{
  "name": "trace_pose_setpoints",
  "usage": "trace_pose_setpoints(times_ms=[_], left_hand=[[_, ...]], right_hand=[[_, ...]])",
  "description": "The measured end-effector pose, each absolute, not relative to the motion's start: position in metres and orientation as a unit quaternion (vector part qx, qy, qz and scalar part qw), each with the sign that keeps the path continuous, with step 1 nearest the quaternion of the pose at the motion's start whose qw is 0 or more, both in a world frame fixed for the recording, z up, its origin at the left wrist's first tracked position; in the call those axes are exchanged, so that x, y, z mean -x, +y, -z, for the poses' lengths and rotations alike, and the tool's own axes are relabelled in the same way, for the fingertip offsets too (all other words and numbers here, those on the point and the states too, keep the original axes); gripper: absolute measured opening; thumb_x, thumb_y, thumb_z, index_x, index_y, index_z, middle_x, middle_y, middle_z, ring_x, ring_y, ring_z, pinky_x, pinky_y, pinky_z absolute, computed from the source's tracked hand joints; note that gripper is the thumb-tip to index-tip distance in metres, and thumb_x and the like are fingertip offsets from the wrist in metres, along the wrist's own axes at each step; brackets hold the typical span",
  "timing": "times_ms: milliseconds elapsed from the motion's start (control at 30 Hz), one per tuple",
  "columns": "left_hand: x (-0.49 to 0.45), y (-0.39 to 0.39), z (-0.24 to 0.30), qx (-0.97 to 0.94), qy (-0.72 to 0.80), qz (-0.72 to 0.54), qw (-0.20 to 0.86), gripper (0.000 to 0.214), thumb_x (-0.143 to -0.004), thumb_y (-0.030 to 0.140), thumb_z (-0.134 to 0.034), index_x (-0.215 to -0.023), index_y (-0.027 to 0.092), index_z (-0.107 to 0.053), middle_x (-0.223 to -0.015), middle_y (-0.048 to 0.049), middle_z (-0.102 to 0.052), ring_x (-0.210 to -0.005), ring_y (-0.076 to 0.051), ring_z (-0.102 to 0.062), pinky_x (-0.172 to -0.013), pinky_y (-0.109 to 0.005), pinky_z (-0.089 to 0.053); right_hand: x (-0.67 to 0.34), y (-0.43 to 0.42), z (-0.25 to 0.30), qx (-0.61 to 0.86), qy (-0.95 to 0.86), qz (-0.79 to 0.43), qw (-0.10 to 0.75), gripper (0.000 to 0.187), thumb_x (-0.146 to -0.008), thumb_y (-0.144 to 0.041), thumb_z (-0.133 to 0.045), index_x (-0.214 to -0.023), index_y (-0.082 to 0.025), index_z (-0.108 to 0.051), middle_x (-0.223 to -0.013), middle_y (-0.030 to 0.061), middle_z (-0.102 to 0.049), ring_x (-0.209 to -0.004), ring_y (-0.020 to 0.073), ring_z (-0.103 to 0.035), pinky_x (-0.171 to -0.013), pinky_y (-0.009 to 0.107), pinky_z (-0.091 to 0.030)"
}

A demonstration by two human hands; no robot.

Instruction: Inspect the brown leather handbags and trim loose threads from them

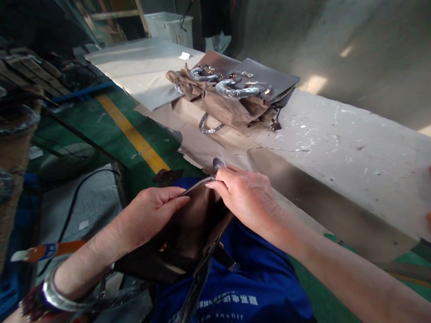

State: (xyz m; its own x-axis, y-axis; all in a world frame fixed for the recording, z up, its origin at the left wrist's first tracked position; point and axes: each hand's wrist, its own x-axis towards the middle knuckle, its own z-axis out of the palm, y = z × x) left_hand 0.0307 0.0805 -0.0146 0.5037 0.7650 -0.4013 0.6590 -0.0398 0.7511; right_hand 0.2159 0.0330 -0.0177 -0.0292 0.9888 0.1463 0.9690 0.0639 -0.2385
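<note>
A dark brown handbag [198,211] lies open across my lap, its inside facing up toward me. My left hand [148,213] is closed on the bag's upper edge, thumb on top and fingers beneath. Farther right on that same edge, my right hand [248,193] pinches the rim between thumb and fingers. A small greyish round piece [218,164] shows just beyond the right fingertips; I cannot tell what it is. Metal fittings glint on the bag, and a plastic-wrapped handle [193,292] hangs toward me. Under the bag is a blue apron [269,272] with white lettering.
Brown handbags [272,77] with wrapped handles and crumpled paper lie on a pale worktable [342,138]. Orange objects sit at its right edge. On the left are an orange-filled bottle [51,251] and a shelf edge. A person stands beyond the table beside a white bin [170,29].
</note>
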Motion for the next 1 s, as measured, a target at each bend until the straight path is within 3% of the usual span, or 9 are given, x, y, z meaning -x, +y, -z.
trace_pose_setpoints(times_ms=[700,867,1000], left_hand=[[-0.030,0.074,0.018,-0.664,0.474,-0.051,0.577,0.036,-0.078,0.044,-0.055,-0.096,0.016,-0.067,-0.079,-0.0014,-0.072,-0.071,-0.019,-0.064,-0.060,-0.022,-0.051],[-0.024,0.072,0.023,-0.680,0.467,-0.037,0.564,0.034,-0.081,0.043,-0.053,-0.101,0.018,-0.067,-0.080,-0.0008,-0.071,-0.074,-0.019,-0.064,-0.063,-0.022,-0.051],[-0.025,0.070,0.024,-0.701,0.458,-0.044,0.545,0.034,-0.084,0.041,-0.048,-0.099,0.018,-0.068,-0.083,-0.0023,-0.071,-0.074,-0.019,-0.063,-0.063,-0.021,-0.051]], right_hand=[[-0.216,0.036,0.022,0.696,-0.701,-0.046,0.151,0.022,-0.085,-0.039,-0.057,-0.076,-0.020,-0.061,-0.076,-0.0005,-0.069,-0.067,0.0185,-0.065,-0.051,0.027,-0.029],[-0.212,0.034,0.018,0.702,-0.697,-0.033,0.141,0.022,-0.086,-0.039,-0.056,-0.089,-0.018,-0.059,-0.084,0.0025,-0.065,-0.066,0.0180,-0.062,-0.050,0.027,-0.031],[-0.213,0.037,0.016,0.687,-0.712,0.023,0.145,0.026,-0.079,-0.039,-0.065,-0.097,-0.021,-0.060,-0.092,0.0059,-0.059,-0.076,0.0202,-0.058,-0.053,0.027,-0.033]])
